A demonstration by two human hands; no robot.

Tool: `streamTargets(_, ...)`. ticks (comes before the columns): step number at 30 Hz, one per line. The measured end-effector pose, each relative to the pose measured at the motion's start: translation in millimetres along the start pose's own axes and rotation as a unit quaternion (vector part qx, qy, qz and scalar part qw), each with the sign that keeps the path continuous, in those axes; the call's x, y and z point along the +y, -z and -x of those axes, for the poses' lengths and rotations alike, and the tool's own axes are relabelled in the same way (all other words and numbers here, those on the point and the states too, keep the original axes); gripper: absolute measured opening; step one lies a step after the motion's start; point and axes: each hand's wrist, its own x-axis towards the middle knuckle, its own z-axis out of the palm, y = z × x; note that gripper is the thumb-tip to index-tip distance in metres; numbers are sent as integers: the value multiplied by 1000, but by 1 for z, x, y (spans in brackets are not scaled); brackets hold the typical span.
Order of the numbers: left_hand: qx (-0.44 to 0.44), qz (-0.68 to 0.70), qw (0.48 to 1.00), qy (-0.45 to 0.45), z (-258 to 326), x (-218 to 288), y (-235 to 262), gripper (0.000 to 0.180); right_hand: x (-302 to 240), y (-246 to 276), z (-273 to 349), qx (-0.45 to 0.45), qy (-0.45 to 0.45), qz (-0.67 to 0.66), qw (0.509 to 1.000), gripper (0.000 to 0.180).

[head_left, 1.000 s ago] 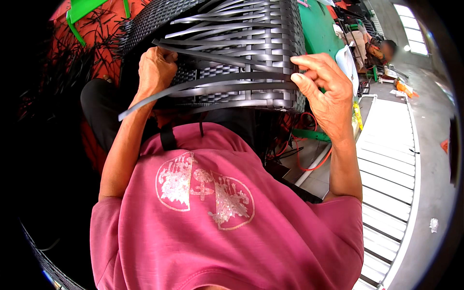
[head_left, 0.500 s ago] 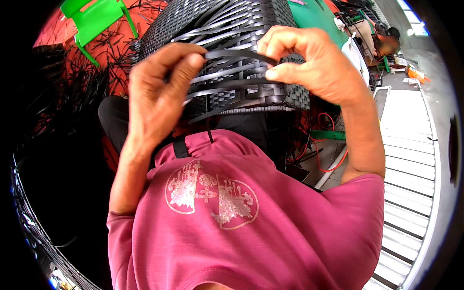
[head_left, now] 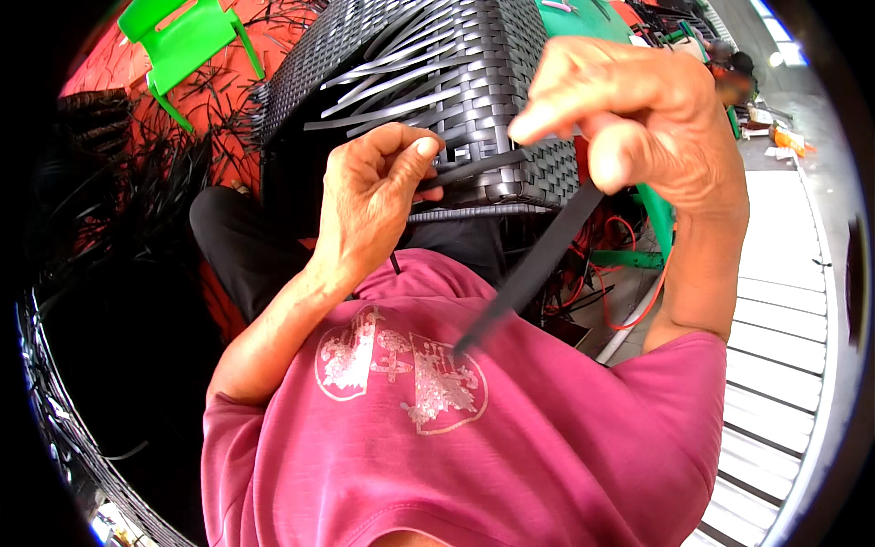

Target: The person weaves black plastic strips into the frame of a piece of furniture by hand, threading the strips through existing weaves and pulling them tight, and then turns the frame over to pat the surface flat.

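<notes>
A black woven wicker piece [head_left: 497, 100] stands in front of me, with several loose flat strips [head_left: 392, 87] sticking out of its weave toward the left. My left hand [head_left: 374, 196] is closed in a pinch at its near edge, on a black strip [head_left: 483, 169] that runs into the weave near the corner. Raised to the right of the corner, my right hand [head_left: 647, 123] is closed on another flat black strip [head_left: 533, 260], whose free end hangs down toward my shirt. The right fingertips are somewhat blurred.
A green plastic chair [head_left: 187, 41] stands on the red floor at the far left, among scattered strip offcuts [head_left: 164, 173]. To the right lies a white slatted frame [head_left: 775, 346]. Red cable [head_left: 629, 324] loops below my right forearm. A person [head_left: 734, 77] is in the far right background.
My right hand has moved up and right, and a strip now dangles from it. My left hand has shifted right and down, closer to the corner. The strip once stretched between both hands is not.
</notes>
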Motion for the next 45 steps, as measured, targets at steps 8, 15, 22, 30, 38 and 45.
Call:
streamTargets(8,-171,-56,977,111,-2,8,1,23,2,4,22,27,19,107,994,20)
streamTargets(15,-384,84,888,239,-20,10,16,56,-8,-11,19,59,-121,207,969,15)
streamTargets(22,-303,255,875,277,-9,1,5,56,-17,-5,4,19,-85,327,941,16)
streamTargets(30,-237,317,863,314,-7,-2,-5,18,-12,-22,-12,-76,-56,433,896,10)
streamTargets(38,-65,247,927,275,5,7,-10,18,-2,-28,-8,-44,-40,416,908,11)
streamTargets(45,189,106,973,-86,-10,5,114,10,-8,-31,-11,148,55,450,879,18)
